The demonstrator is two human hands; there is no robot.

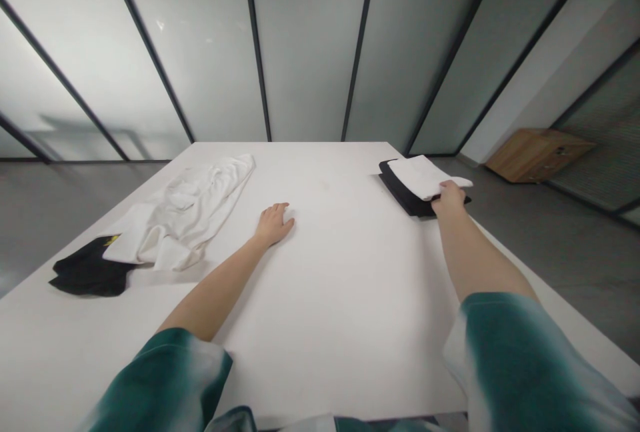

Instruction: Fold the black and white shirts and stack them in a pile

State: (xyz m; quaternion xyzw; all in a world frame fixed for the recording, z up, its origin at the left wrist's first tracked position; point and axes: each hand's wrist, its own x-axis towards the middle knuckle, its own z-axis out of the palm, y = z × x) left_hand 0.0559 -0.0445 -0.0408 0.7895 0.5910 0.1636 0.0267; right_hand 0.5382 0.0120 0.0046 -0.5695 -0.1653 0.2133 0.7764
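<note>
My left hand (pixel 274 224) lies flat on the white table (pixel 325 325), fingers apart, touching nothing else. A crumpled white garment (pixel 183 212) is spread to its left, partly covering a crumpled black cloth (pixel 87 269) with a small yellow mark. My right hand (pixel 449 199) rests on the near edge of a folded white cloth (pixel 420 175). That cloth lies on a folded black cloth (pixel 400 189) near the table's far right corner. Whether my right fingers grip the white cloth does not show.
Green-and-white sleeves (pixel 520 365) cover my forearms at the bottom of the view. Grey floor (pixel 65 212) lies beyond the table on both sides. Framed frosted glass panels (pixel 310 52) stand behind it, and a low wooden cabinet (pixel 537 155) sits at the far right.
</note>
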